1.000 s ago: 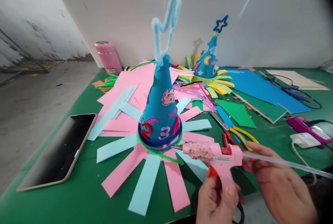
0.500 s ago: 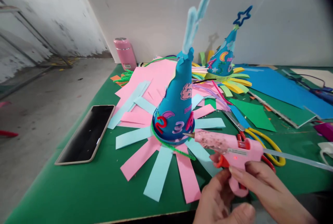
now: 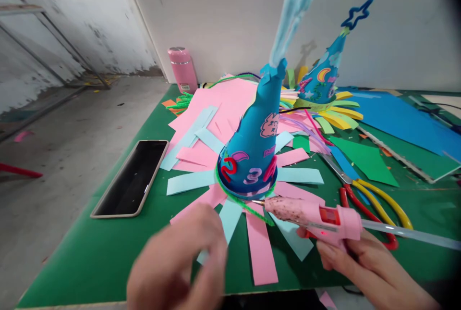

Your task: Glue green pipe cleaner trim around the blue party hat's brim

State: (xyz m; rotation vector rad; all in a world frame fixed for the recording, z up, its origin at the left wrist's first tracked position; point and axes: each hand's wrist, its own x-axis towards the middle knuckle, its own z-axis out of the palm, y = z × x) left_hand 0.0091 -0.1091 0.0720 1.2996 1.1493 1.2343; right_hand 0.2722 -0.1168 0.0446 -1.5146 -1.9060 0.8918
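My right hand point(image 3: 374, 264) is wrapped round a pink hot glue gun point(image 3: 309, 214) with a clear glue stick point(image 3: 406, 233) sticking out of its back. The metal nozzle points left, close to the front rim of a blue cone hat point(image 3: 252, 127). Numbers and stickers decorate the cone, and pale blue pipe cleaners rise from its tip. Pink and light blue paper strips point(image 3: 261, 247) fan out round its base. A green pipe cleaner point(image 3: 248, 206) runs along the front rim, one end loose. My left hand point(image 3: 180, 262), blurred and curled, hovers over the front strips; its fingertips are unclear.
A phone point(image 3: 131, 178) lies at left, a pink bottle point(image 3: 182, 69) behind it. Scissors point(image 3: 363, 192) with red and yellow handles rest at right. A second cone hat point(image 3: 320, 74) with a star stands further back, near blue sheets point(image 3: 399, 117) and pink paper point(image 3: 219, 108).
My left hand has come away from beside the glue gun and moved left, over the strips. The nozzle sits lower, by the hat's rim. The view has shifted slightly.
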